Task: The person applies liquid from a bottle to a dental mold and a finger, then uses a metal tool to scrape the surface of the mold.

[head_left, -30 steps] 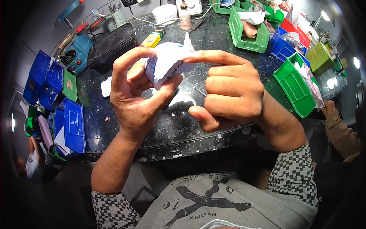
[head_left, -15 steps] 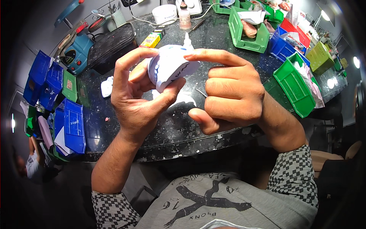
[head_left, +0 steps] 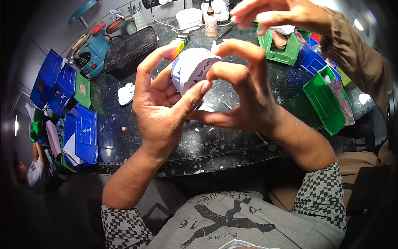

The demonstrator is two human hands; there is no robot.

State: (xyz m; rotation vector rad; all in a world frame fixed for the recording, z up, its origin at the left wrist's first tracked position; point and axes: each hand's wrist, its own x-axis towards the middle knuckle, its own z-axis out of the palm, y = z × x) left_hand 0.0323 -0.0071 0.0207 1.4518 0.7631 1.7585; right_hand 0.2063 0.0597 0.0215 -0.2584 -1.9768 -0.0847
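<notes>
A white plaster dental model (head_left: 191,66), with handwriting on its flat base, is held up above the black worktable. My left hand (head_left: 159,110) grips it from the left, thumb across the lower edge of the base, fingers behind and at the top. On the other side, my right hand (head_left: 253,89) curves round the model. Its index and middle fingertips meet the model's right edge, while its thumb reaches in below. The model's toothed side faces left and is largely hidden. A second white plaster piece (head_left: 126,93) lies on the table left of my left hand.
From the right, another person's hand (head_left: 286,16) in a brown sleeve reaches over the table. Green bins (head_left: 325,101) and blue bins (head_left: 86,133) flank the work area. A yellow-red box (head_left: 180,45), a dropper bottle (head_left: 210,25) and a white tub (head_left: 188,20) stand beyond.
My right hand has gone from a pointing index finger with curled fingers to fingers spread round the model. The other person's arm has come in at the upper right. The view has shifted slightly.
</notes>
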